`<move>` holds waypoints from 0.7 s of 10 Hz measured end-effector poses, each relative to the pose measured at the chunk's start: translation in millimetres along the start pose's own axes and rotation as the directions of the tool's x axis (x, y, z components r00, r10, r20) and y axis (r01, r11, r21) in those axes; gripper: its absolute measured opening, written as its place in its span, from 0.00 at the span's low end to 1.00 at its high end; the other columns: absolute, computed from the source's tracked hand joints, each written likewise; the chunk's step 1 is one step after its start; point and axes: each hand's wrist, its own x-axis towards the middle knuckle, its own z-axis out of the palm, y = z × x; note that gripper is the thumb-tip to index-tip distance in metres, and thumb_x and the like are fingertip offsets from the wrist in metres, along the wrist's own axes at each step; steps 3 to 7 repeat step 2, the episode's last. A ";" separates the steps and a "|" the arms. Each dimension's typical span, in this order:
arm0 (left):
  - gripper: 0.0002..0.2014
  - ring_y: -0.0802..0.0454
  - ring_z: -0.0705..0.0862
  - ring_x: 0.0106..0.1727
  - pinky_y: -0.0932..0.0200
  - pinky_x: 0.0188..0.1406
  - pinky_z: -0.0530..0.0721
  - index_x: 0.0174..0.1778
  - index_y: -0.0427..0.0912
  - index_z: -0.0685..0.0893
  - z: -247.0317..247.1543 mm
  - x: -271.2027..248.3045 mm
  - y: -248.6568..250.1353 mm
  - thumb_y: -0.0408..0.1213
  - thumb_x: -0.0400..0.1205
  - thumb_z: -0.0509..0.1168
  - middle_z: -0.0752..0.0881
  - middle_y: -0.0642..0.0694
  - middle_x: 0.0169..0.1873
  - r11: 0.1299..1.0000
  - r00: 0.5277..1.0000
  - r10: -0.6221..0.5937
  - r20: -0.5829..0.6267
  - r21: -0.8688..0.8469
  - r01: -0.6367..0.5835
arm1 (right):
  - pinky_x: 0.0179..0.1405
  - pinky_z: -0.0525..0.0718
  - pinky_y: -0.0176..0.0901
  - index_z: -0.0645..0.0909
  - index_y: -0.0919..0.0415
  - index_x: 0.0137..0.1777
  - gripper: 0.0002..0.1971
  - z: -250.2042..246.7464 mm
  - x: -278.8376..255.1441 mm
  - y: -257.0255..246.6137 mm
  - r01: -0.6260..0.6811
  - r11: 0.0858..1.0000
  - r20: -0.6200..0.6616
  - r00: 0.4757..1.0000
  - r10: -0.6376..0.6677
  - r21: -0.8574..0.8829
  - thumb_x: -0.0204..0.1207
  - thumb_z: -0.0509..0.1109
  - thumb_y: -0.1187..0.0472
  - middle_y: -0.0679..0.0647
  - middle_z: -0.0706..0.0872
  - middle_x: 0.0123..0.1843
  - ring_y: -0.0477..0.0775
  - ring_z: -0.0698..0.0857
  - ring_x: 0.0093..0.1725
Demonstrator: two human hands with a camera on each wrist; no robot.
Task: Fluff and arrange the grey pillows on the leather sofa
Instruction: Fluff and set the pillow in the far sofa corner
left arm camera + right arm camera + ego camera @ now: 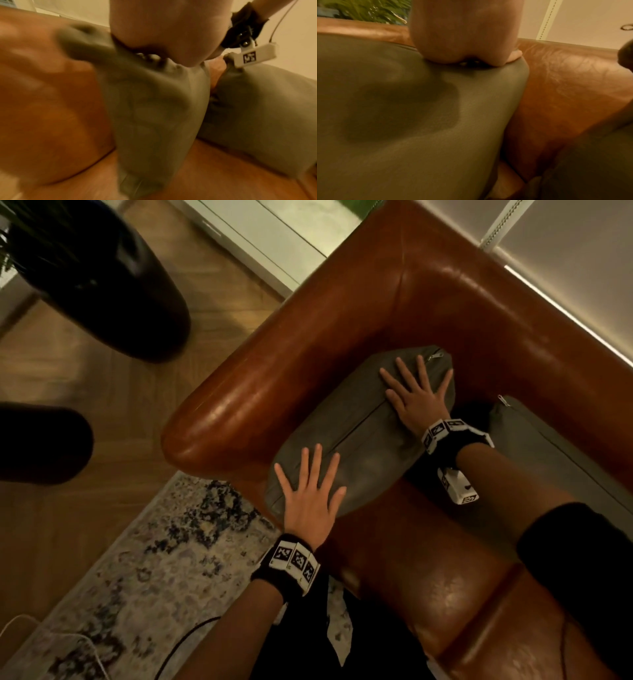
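The left hand (310,501), nearest the head camera, lies flat with its fingers spread on the near end of a grey pillow (359,436). The right hand (416,398) is spread the same way, pressing the far end by the zip. Neither hand grips the fabric.

Going by size: the brown leather sofa (342,313) fills the corner. The pillow stands on the seat against the armrest. A second grey pillow (548,446) sits just to the right along the backrest, close beside the first.

The leather looks slick, so a hard push from both palms could slide the pillow off the front edge towards the rug (144,570). Pressing flat may also squash the filling rather than plump it.

A dark plant pot (113,285) stands on the floor; green leaves show above the armrest in the right wrist view.
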 end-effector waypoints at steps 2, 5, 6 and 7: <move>0.28 0.48 0.43 0.84 0.21 0.73 0.40 0.82 0.55 0.45 -7.2 -46.8 -50.6 0.57 0.84 0.33 0.45 0.48 0.83 0.997 0.997 -0.079 -0.001 -0.012 0.079 | 0.72 0.33 0.81 0.39 0.35 0.80 0.25 -18.1 -8.1 -8.0 -0.012 1.000 0.008 1.000 0.012 0.008 0.83 0.36 0.40 0.43 0.41 0.85 0.58 0.35 0.83; 0.28 0.48 0.43 0.84 0.21 0.73 0.40 0.82 0.55 0.45 -7.2 -46.8 -50.6 0.57 0.84 0.33 0.45 0.48 0.83 0.997 0.997 -0.079 -0.001 -0.012 0.079 | 0.72 0.33 0.81 0.39 0.35 0.80 0.25 -18.1 -8.1 -8.0 -0.012 1.000 0.008 1.000 0.012 0.008 0.83 0.36 0.40 0.43 0.41 0.85 0.58 0.35 0.83; 0.28 0.48 0.43 0.84 0.21 0.73 0.40 0.82 0.55 0.45 -7.2 -46.8 -50.6 0.57 0.84 0.33 0.45 0.48 0.83 0.997 0.997 -0.079 -0.001 -0.012 0.079 | 0.72 0.33 0.81 0.39 0.35 0.80 0.25 -18.1 -8.1 -8.0 -0.012 1.000 0.008 1.000 0.012 0.008 0.83 0.36 0.40 0.43 0.41 0.85 0.58 0.35 0.83; 0.28 0.48 0.43 0.84 0.21 0.73 0.40 0.82 0.55 0.45 -7.2 -46.8 -50.6 0.57 0.84 0.33 0.45 0.48 0.83 0.997 0.997 -0.079 -0.001 -0.012 0.079 | 0.72 0.33 0.81 0.39 0.35 0.80 0.25 -18.1 -8.1 -8.0 -0.012 1.000 0.008 1.000 0.012 0.008 0.83 0.36 0.40 0.43 0.41 0.85 0.58 0.35 0.83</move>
